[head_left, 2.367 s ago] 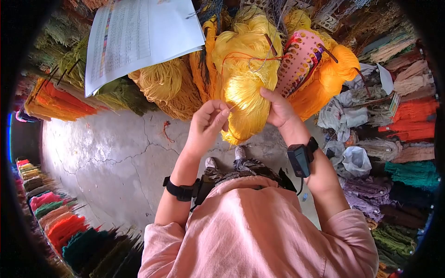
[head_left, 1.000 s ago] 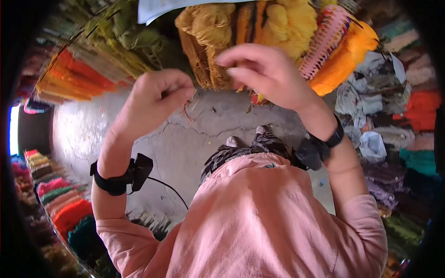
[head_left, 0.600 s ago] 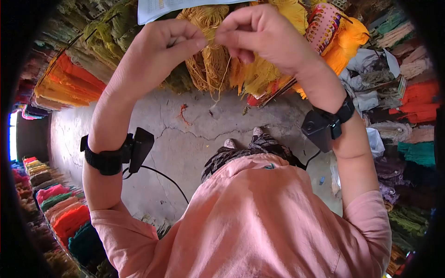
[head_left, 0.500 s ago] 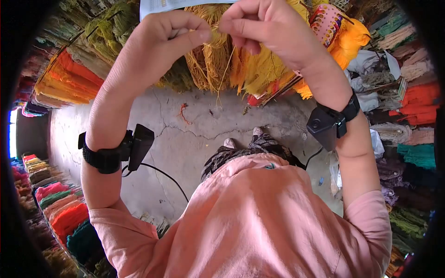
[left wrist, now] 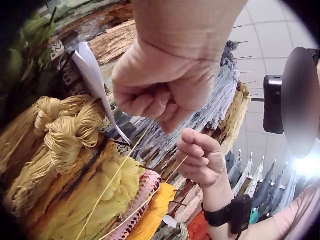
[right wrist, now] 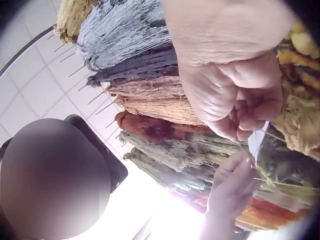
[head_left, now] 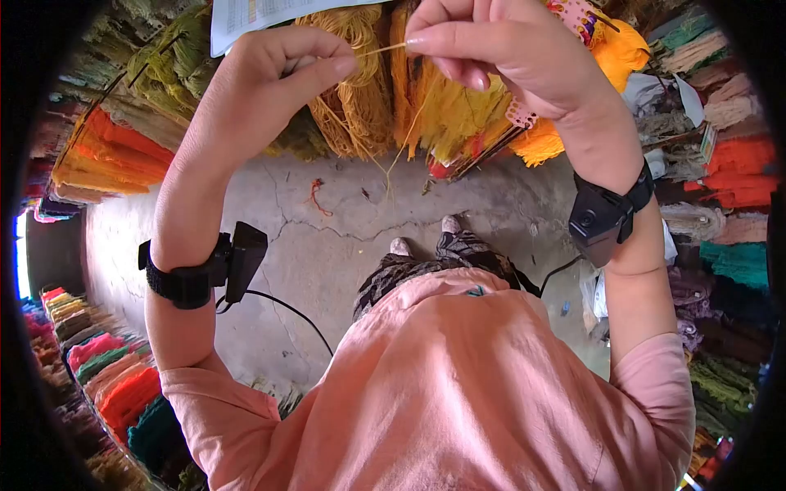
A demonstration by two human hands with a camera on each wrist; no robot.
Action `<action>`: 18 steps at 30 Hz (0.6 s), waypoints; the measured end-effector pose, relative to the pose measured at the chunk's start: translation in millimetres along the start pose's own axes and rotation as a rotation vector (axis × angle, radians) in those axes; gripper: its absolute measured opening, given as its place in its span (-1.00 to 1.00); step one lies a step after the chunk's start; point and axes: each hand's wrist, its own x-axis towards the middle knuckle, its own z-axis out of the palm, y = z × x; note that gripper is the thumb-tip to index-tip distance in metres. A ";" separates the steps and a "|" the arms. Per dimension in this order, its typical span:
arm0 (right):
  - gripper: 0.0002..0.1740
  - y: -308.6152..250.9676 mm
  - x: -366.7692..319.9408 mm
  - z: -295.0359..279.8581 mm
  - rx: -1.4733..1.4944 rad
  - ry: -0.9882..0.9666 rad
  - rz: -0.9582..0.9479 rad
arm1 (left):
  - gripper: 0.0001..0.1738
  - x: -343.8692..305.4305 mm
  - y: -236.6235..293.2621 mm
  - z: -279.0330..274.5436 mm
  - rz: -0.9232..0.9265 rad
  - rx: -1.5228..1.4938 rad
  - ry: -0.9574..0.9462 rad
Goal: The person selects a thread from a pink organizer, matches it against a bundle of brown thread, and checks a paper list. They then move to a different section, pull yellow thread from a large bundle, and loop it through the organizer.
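Between the two hands a thin yellow strand (head_left: 386,50) runs nearly straight, with tails hanging below. One end is pinched by the left hand (head_left: 266,102), thumb against curled fingers; the right hand (head_left: 524,69) pinches the other between thumb and fingertips. Two strand lengths (left wrist: 112,182) slope down past the left hand (left wrist: 165,82) in the left wrist view, where the right hand (left wrist: 200,160) is lower right. The right wrist view has the right hand (right wrist: 235,95) above the left hand (right wrist: 230,187). Behind them hang a tan skein (head_left: 360,106) and a yellow skein (head_left: 463,114).
Printed sheets (head_left: 254,18) lie at the top. An orange skein (head_left: 618,57) hangs at right, with grey plastic (head_left: 651,98) beside it. Coloured yarn racks (head_left: 127,393) line the sides. A red scrap (head_left: 316,198) lies on the cracked floor (head_left: 278,270).
Both hands have left the bright yellow skein, which they were touching earlier, and moved up and apart. Lately the right hand has shifted right, widening the gap, and the strand between them shows clearly.
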 end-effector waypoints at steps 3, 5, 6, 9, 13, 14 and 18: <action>-0.89 18.8 4.9 -12.8 -0.126 -0.022 -0.058 | -0.80 2.9 2.6 -1.9 0.081 -0.075 -0.008; -0.91 37.2 3.7 -18.6 -0.139 -0.027 -0.067 | -0.80 1.7 12.1 -5.7 0.146 -0.184 -0.008; -0.91 44.9 0.8 -21.2 -0.112 -0.018 -0.045 | -0.82 1.5 19.3 -10.2 0.071 -0.271 -0.073; -0.90 69.7 -5.1 -25.6 -0.088 0.033 0.058 | -0.85 4.9 22.4 -11.9 0.083 -0.221 -0.041; -0.90 96.7 -15.5 -28.5 -0.033 0.095 0.169 | -0.88 10.0 24.2 -9.0 0.136 -0.196 0.063; -0.90 104.6 -17.9 -29.8 -0.015 0.105 0.183 | -0.89 10.9 25.2 -11.6 0.117 -0.220 0.038; -0.89 129.8 -28.7 -35.8 0.054 0.145 0.210 | -0.89 17.3 32.7 -11.1 0.035 -0.239 0.000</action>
